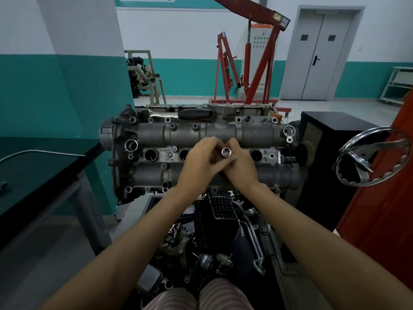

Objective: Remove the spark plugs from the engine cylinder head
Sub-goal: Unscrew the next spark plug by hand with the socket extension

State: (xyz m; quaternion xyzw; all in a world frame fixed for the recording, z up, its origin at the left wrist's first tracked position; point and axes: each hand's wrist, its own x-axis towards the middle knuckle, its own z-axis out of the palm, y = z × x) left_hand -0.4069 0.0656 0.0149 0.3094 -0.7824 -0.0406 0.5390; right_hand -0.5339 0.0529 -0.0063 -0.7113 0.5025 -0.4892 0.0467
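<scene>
Striped trousers (196, 296) show at the very bottom, closest of all. Two bare arms reach out from there over a pile of dark engine parts (214, 238) down low.

Both hands meet in the middle, over the grey cylinder head (201, 130). Left hand (201, 162) and right hand (240, 166) are close together, with their fingers touching. Between them they pinch a shiny metal socket (225, 152). Its open round end faces up toward the camera. The fingers of both hands are curled round it.

The cylinder head lies long ways from left to right. It has a row of round dark holes (150, 155) along its middle. Two holes show to the left of the hands and one shows to the right. The hands cover the part between. You cannot tell if a spark plug sits deep in any hole, as they are too dark inside.

On the far side of the cylinder head lies a ratchet with a black handle (194, 114).

To the left stands a dark worktop (33, 166) with a thin metal rod (40, 152) on it. To the right is a shiny metal wheel (371, 156) beside a black box (333, 139). Far back stands a red engine crane (248, 63) near a grey double door (321, 54).
</scene>
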